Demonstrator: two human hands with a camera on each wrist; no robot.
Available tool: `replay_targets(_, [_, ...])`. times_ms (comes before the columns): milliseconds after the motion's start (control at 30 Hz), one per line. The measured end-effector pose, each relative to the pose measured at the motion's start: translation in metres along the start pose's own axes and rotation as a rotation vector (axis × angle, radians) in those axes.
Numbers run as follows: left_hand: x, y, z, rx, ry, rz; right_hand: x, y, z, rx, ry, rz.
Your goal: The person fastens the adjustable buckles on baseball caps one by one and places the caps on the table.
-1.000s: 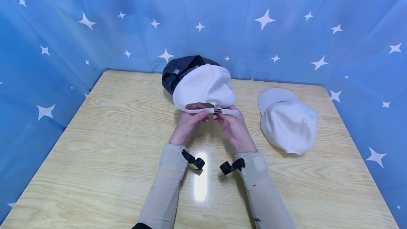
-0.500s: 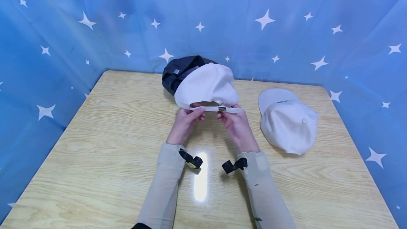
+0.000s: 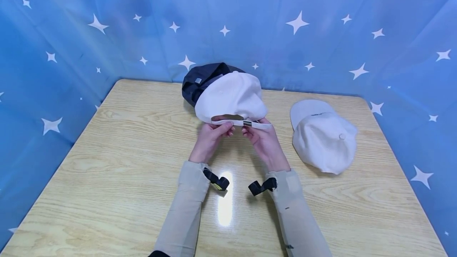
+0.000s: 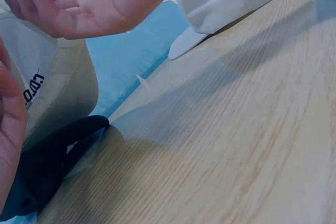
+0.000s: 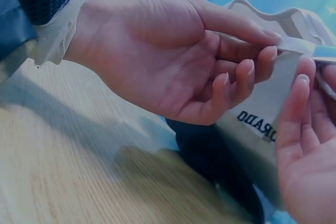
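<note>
A white cap (image 3: pixel 232 98) is held with its back opening facing me in the head view. Its thin adjustment strap (image 3: pixel 237 122), with a metal buckle (image 3: pixel 248 123), stretches across that opening. My left hand (image 3: pixel 207 142) pinches the strap left of the buckle, thumb on top. On the buckle's other side, my right hand (image 3: pixel 267 146) grips the strap near its end. Dark lettering (image 5: pixel 257 124) shows inside the cap in the right wrist view. Behind the held cap, partly hidden by it, lies a dark navy cap (image 3: pixel 194 84).
Another white cap (image 3: pixel 326 144) rests on the right of the wooden table (image 3: pixel 118 162), its brim pointing to the back left. A blue curtain with white stars (image 3: pixel 264 43) hangs behind the table and along both sides.
Both hands first spread a little apart along the strap, shifting the cap slightly right, then eased back somewhat closer. The strap now slopes down toward the right. The other caps stay put.
</note>
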State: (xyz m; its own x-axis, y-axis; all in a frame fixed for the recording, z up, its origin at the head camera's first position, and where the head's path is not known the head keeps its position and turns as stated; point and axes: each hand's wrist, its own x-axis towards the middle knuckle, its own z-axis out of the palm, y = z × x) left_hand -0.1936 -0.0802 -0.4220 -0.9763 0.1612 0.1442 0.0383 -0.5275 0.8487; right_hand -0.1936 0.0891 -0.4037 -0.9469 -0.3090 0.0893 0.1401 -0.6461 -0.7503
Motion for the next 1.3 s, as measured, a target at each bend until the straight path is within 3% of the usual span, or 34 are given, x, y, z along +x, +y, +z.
replay_targets(1033, [0.0016, -0.0029, 0.0027, 0.055, -0.064, 0.008, -0.0006, 0.002, 0.0003, -0.056, -0.001, 0.029])
replay_targets(1300, [0.0008, 0.0007, -0.0001, 0.021, -0.019, -0.008, 0.0002, 0.0028, 0.0, -0.052, 0.0, 0.013])
